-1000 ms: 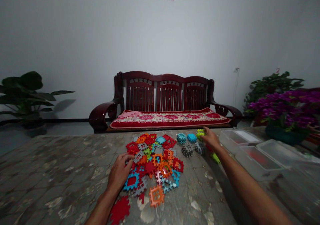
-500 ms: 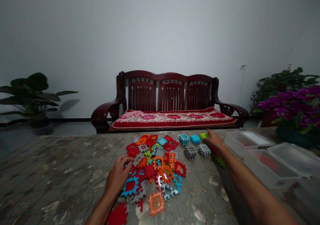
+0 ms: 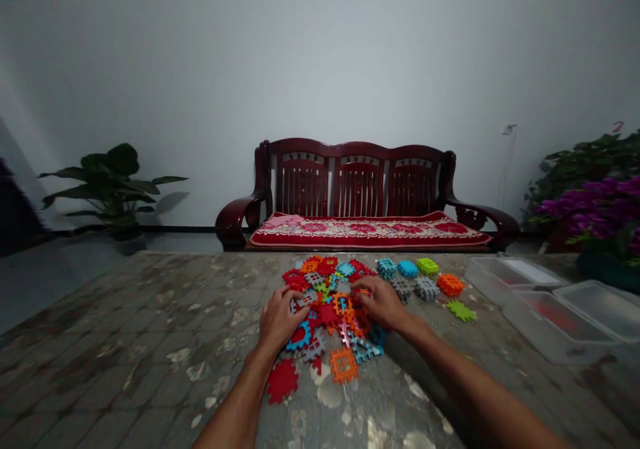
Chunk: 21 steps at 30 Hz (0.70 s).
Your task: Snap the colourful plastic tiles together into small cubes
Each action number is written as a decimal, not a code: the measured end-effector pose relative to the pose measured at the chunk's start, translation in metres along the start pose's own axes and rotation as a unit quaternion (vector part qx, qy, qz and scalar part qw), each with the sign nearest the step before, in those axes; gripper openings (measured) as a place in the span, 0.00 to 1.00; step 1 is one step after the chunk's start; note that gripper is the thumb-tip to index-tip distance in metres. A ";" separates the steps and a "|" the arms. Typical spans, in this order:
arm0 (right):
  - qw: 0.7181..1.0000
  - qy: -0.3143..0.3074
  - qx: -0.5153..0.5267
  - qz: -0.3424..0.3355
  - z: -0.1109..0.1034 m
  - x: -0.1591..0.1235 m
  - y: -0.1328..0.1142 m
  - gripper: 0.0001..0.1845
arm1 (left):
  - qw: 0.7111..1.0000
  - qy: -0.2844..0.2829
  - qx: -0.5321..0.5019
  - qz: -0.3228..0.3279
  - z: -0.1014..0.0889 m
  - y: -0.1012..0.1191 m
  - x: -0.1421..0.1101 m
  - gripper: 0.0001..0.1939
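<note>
A heap of flat toothed plastic tiles [image 3: 327, 282], red, orange, blue, grey and green, lies on the patterned table [image 3: 150, 329]. My left hand [image 3: 278, 317] rests on the heap's left side with fingers curled over a grey tile. My right hand [image 3: 379, 300] lies on the heap's right side, its fingertips pinched at an orange tile. To the right stand small sorted stacks: teal [image 3: 386, 267], blue [image 3: 407, 268], green [image 3: 427, 266], orange [image 3: 450, 284] and grey [image 3: 426, 288]. A single green tile [image 3: 460, 310] lies flat beside them.
Clear plastic boxes [image 3: 540, 319] and lids sit at the table's right. A dark wooden bench [image 3: 363, 196] with a red cushion stands behind the table. Potted plants stand at the left [image 3: 113, 186] and right [image 3: 600, 202].
My right hand left the green stack at the far right and came back onto the heap. The camera swung left, and the orange stack and the loose green tile now show.
</note>
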State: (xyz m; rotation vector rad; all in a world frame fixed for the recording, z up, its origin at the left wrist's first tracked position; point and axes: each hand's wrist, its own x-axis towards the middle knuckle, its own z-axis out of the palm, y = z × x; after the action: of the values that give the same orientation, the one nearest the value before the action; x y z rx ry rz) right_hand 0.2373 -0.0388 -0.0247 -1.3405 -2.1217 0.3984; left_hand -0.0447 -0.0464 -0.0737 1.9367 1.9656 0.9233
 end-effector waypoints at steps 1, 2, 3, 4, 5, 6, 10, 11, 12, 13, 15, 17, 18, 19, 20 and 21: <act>1.000 -0.022 -0.011 -0.013 0.010 0.005 -0.016 0.18 | 1.000 0.003 -0.005 -0.003 -0.001 0.000 0.000 0.10; 0.998 -0.043 -0.032 -0.020 0.018 0.011 -0.030 0.18 | 1.000 0.008 -0.011 -0.007 -0.001 0.000 0.000 0.09; 0.996 -0.056 -0.060 -0.019 0.025 0.018 -0.042 0.18 | 1.000 0.013 -0.016 -0.012 -0.001 0.000 0.000 0.09; 0.994 -0.062 -0.092 -0.020 0.030 0.025 -0.052 0.18 | 0.999 0.020 -0.019 -0.018 -0.001 0.000 0.000 0.08; 0.989 -0.069 -0.129 -0.021 0.034 0.033 -0.060 0.17 | 0.999 0.027 -0.020 -0.024 -0.001 -0.001 0.000 0.08; 0.983 -0.079 -0.166 -0.020 0.036 0.039 -0.066 0.16 | 0.999 0.034 -0.018 -0.031 -0.001 -0.001 0.001 0.07; 0.957 -0.122 -0.262 -0.011 0.038 0.050 -0.073 0.13 | 0.998 0.047 -0.006 -0.042 0.000 -0.002 0.002 0.10; 0.955 -0.124 -0.268 -0.008 0.038 0.048 -0.071 0.13 | 0.998 0.045 -0.008 -0.044 -0.001 -0.002 0.001 0.10; 0.955 -0.122 -0.269 -0.008 0.037 0.045 -0.069 0.14 | 0.998 0.042 -0.011 -0.048 -0.001 -0.002 0.001 0.10; 0.956 -0.118 -0.267 -0.009 0.035 0.041 -0.066 0.14 | 0.998 0.041 -0.015 -0.055 -0.002 -0.002 0.001 0.10; 0.960 -0.109 -0.259 -0.011 0.033 0.032 -0.059 0.15 | 0.996 0.039 -0.025 -0.071 -0.003 -0.001 0.001 0.10; 0.963 -0.101 -0.248 -0.009 0.031 0.026 -0.056 0.16 | 0.995 0.043 -0.032 -0.084 -0.004 -0.001 0.001 0.11; 0.965 -0.096 -0.242 -0.006 0.030 0.024 -0.055 0.17 | 0.994 0.047 -0.033 -0.091 -0.005 -0.001 0.001 0.11; 0.967 -0.091 -0.238 -0.004 0.030 0.024 -0.056 0.18 | 0.993 0.052 -0.032 -0.099 -0.005 -0.001 0.001 0.11; 0.968 -0.087 -0.234 -0.004 0.031 0.025 -0.058 0.19 | 0.992 0.056 -0.030 -0.109 -0.005 -0.001 0.001 0.11; 0.969 -0.084 -0.231 -0.006 0.033 0.027 -0.062 0.20 | 0.991 0.060 -0.025 -0.120 -0.005 -0.001 0.002 0.12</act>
State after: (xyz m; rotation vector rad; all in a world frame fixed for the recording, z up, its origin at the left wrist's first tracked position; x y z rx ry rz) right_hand 0.1643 -0.0400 -0.0083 -1.5913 -2.4638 0.0050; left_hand -0.0488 -0.0461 -0.0697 1.6066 2.1594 1.0313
